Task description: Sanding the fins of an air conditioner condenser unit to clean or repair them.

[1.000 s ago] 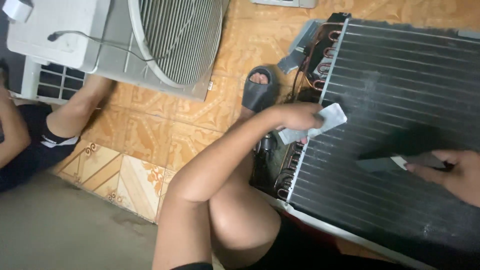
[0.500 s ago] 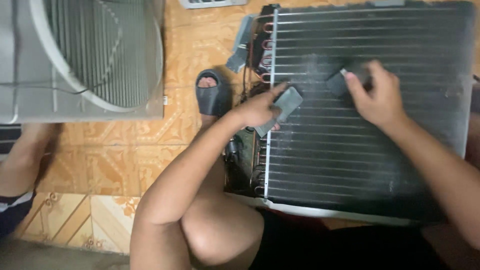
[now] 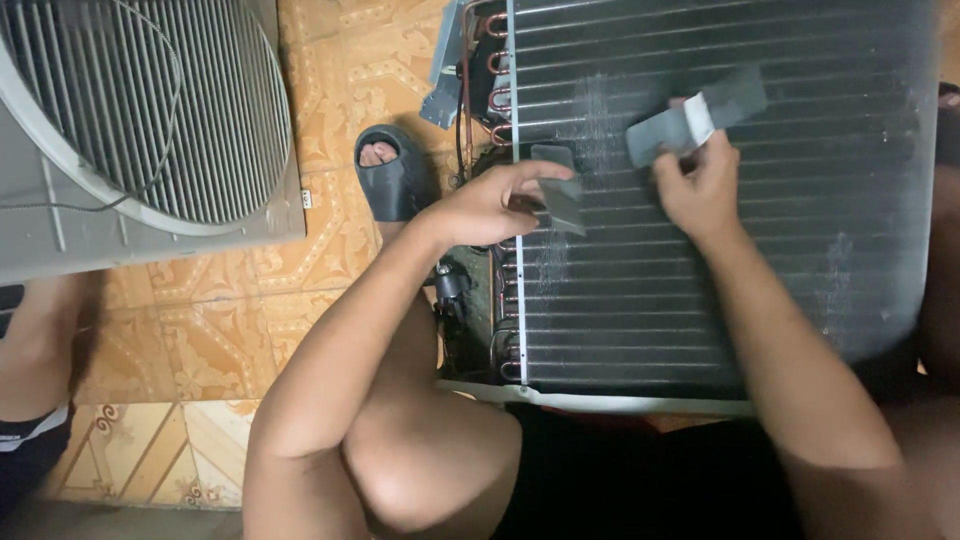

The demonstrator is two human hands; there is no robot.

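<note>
A dark finned condenser coil (image 3: pixel 720 300) lies flat in front of me, with copper tube bends (image 3: pixel 497 290) along its left edge. My left hand (image 3: pixel 490 205) pinches a small grey fin comb (image 3: pixel 560 195) against the fins near that edge. My right hand (image 3: pixel 700 185) grips a second, longer grey comb (image 3: pixel 695 115) with a white band, pressed onto the upper middle of the coil. Pale scuffed streaks (image 3: pixel 590 130) show on the fins between the two hands.
A grey air-conditioner casing with a round fan grille (image 3: pixel 150 110) sits on the orange patterned tile floor (image 3: pixel 330 60) at upper left. My foot in a dark slipper (image 3: pixel 392 178) rests beside the coil. Another person's leg (image 3: pixel 40 370) is at the left edge.
The view shifted toward the coil. My right hand moved from the coil's right edge to its upper middle. My left hand stayed at the left edge with its comb.
</note>
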